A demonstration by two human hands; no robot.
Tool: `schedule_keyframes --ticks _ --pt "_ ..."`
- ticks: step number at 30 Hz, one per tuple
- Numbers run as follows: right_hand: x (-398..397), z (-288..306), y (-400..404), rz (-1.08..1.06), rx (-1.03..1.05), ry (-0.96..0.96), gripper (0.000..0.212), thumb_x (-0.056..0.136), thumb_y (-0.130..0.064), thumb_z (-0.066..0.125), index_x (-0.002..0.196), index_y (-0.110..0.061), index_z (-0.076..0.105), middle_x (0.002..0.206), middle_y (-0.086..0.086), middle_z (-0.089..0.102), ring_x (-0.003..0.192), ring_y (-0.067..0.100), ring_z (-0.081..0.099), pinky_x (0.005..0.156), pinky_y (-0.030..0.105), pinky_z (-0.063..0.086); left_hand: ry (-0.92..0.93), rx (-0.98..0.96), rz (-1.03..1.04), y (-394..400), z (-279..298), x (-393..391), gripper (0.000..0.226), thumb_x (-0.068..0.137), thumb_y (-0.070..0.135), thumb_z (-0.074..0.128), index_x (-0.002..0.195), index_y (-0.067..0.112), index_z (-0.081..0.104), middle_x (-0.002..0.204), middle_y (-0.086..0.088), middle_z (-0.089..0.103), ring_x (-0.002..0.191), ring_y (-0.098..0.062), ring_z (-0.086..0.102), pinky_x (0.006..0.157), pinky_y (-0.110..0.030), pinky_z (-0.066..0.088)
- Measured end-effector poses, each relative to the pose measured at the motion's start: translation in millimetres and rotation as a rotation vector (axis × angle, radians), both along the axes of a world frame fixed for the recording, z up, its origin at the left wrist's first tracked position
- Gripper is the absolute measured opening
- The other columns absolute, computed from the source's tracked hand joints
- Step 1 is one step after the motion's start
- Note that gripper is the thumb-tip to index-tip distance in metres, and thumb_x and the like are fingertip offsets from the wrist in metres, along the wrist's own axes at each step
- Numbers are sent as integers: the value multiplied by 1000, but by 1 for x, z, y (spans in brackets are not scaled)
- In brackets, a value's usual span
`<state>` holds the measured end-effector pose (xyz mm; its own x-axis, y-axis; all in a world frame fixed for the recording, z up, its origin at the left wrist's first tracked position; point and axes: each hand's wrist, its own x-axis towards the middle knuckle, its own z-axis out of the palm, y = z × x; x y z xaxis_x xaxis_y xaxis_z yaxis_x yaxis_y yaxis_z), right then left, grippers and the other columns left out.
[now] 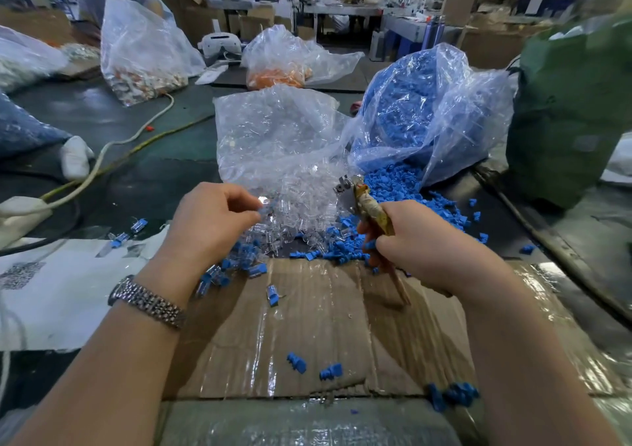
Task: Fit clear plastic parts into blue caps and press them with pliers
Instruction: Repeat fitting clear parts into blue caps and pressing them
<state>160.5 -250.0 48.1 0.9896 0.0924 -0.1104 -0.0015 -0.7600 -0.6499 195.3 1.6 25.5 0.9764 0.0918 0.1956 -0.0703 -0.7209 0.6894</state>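
Over at the tabletop's [143, 175] left edge, a white power strip [20, 215] sits with its pale cable [102, 153] snaking toward the far side, and a white printed sheet [68, 292] lies near it with a couple of assembled clear-and-blue pieces [138, 226] at its far edge. Moving in, the left hand [208, 221], a metal watch [147, 302] on its wrist, hovers over the heap of clear plastic parts [294, 203]; its fingers [244, 215] are curled and pinch a small clear piece with blue on it [265, 209] between thumb and fingertips. Below that hand, more assembled pieces [225, 271] are scattered at the far left corner of the taped cardboard sheet [307, 329] on the near edge of the tabletop. Behind the heap stands the clear bag [270, 131] it spills from. On the cardboard lie loose blue caps [297, 362], some in the middle, some at its near right corner. To the right, the right hand [420, 244] has its fingers wrapped tight around the worn handles of the pliers [369, 208]; the metal head points up and away, over the border between clear parts and blue caps. I cannot tell how far the jaws stand apart. Further right, a big bag of blue caps [427, 110] pours its pile [403, 189] onto the tabletop, and a green bag [567, 110] stands at the right edge.
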Motion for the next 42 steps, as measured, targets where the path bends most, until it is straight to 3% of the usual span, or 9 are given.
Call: schedule_keyframes --ticks 3,6,10,13,19,23,28,35,42 --pt "0 -1 -8 -7 -79 -21 12 87 -5 54 91 -9 64 84 17 71 75 32 68 68 45 56 48 232 93 6 3 -2 12 86 21 76 83 32 71 90 4 73 85 -21 67 87 -41 54" --pt "-1 0 -11 13 -181 -32 17 86 -18 68 91 -3 63 79 20 68 61 26 55 57 35 43 48 386 166 8 3 -4 13 87 26 73 80 34 66 86 8 68 86 -20 61 100 -45 44" --pt "1 1 -8 -6 -244 -56 22 86 -29 75 87 -13 60 79 9 65 68 22 61 61 34 47 58 464 165 5 1 -3 8 89 28 69 87 35 66 85 12 63 88 -17 55 98 -43 35" --pt "3 -4 -9 -64 -363 -86 32 90 -41 71 83 -16 52 78 3 57 68 18 53 56 35 36 71 494 114 1 1 -4 15 87 27 68 97 38 67 93 12 61 104 -20 56 92 -42 30" --pt "10 -18 -7 -118 -545 -8 47 90 -54 66 109 -14 51 114 12 56 108 33 55 92 46 49 -6 443 -163 -25 -11 -8 13 90 35 68 101 42 72 95 16 54 109 -14 50 83 -36 23" --pt "10 -21 -6 -161 -595 18 57 90 -59 63 120 -12 50 125 15 51 118 35 49 98 49 46 -32 544 -212 -36 -22 -10 17 94 45 61 109 42 70 101 14 48 114 -14 43 97 -41 27" --pt "9 -20 -5 -162 -573 60 58 89 -62 62 119 -12 53 126 15 51 120 35 46 99 49 45 -36 546 -259 -41 -29 -11 13 95 43 61 102 40 72 101 13 49 112 -13 42 101 -43 25" --pt "8 -18 -3 -139 -497 -13 65 85 -57 71 130 -16 48 132 10 43 127 33 42 104 53 42 -40 489 -312 -44 -32 -10 10 96 39 62 98 36 71 94 19 56 104 -10 48 93 -38 23" --pt "7 -17 19 188 -526 -185 14 90 -35 71 103 -36 67 102 -9 49 116 20 41 95 45 32 12 309 -370 -52 -30 -11 6 96 36 64 97 36 70 92 19 65 100 -9 58 108 -47 35"
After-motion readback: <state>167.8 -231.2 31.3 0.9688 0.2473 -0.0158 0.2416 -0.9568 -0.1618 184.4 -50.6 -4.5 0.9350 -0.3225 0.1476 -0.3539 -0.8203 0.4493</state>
